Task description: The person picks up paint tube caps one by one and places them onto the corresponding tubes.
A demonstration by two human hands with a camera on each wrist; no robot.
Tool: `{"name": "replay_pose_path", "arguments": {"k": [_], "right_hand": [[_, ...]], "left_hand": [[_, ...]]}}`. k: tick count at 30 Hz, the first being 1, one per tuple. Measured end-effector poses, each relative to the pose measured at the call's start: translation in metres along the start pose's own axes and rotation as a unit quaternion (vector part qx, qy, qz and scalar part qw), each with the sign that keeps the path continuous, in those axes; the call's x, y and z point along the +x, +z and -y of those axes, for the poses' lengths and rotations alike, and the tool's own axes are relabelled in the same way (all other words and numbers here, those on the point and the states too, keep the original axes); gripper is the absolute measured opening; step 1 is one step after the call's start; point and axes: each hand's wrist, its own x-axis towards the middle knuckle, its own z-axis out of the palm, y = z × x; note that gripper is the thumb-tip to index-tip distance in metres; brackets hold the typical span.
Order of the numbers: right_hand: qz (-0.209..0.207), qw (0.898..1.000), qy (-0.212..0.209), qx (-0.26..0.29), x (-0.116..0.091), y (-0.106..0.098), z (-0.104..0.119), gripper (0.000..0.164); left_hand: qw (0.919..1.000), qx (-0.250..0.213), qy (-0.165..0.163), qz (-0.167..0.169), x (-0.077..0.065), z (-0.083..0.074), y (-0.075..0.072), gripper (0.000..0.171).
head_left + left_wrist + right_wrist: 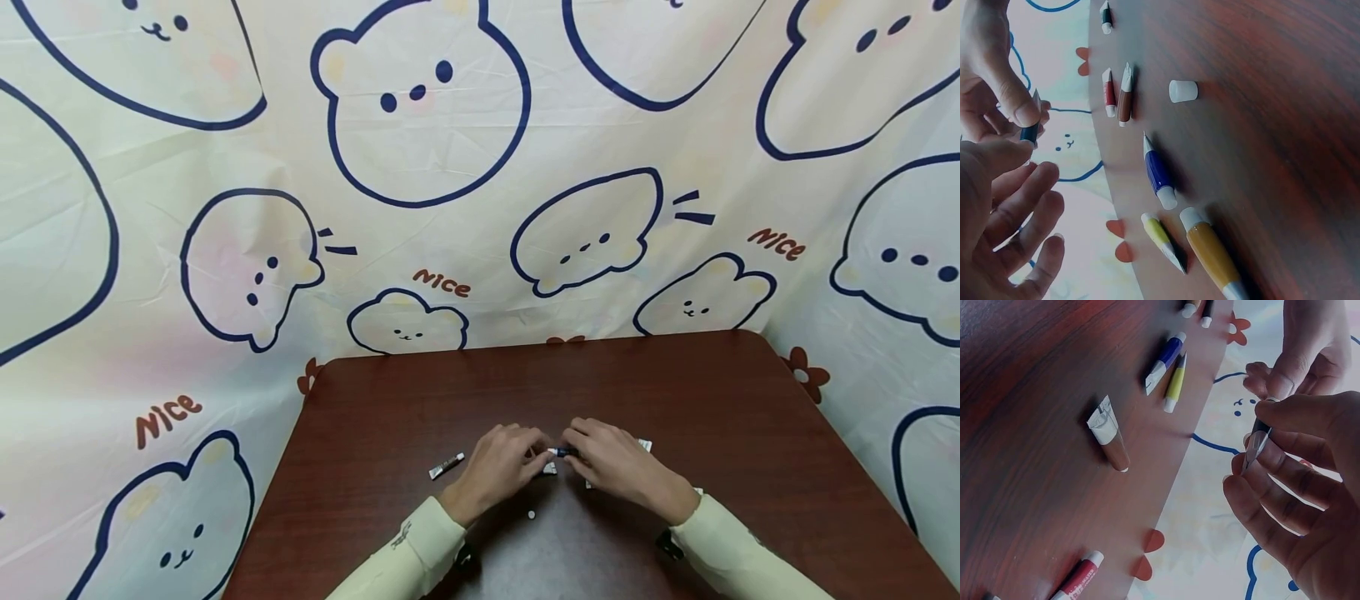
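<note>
Both hands meet over the table around one small dark paint tube (pixel 567 452) with a flat silver crimped end. My right hand (pixel 618 461) pinches its body between thumb and fingers, the crimped end (pixel 1254 453) showing past them in the right wrist view. At the opposite end, which looks white in the head view, the thumb and fingers of my left hand (pixel 501 467) pinch the tube; they partly hide that end. Its remaining fingers (pixel 1035 231) are loosely bent. A loose white cap (pixel 1183 91) lies on the table below the hands.
On the brown table (pixel 420 392) lie several other paint tubes: a blue tube (pixel 1159 175), a yellow tube (pixel 1159 231), an ochre tube (pixel 1213 253), a red tube (pixel 1080 578) and a brown tube (pixel 1116 453). A printed cloth (pixel 420 242) hangs behind the table.
</note>
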Motion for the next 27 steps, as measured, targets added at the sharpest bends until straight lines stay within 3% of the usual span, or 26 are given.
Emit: {"name": "replay_pose_path", "arguments": {"k": [13,20,27], "right_hand": [[0.001,1.0,0.011,0.012,0.0015,0.0,-0.0002,0.016],[-0.001,1.0,0.016,0.016,0.0007,-0.002,0.0006,0.015],[-0.008,1.0,0.009,0.017,-0.0014,-0.0002,0.0001,0.015]], "left_hand": [[0.9997,-0.003,0.014,-0.018,0.0002,-0.001,0.001,0.008],[0.9995,-0.008,0.019,-0.024,0.0015,0.0,0.0009,0.015],[0.9999,-0.009,0.012,-0.007,0.0017,-0.0014,0.0014,0.009]]}}
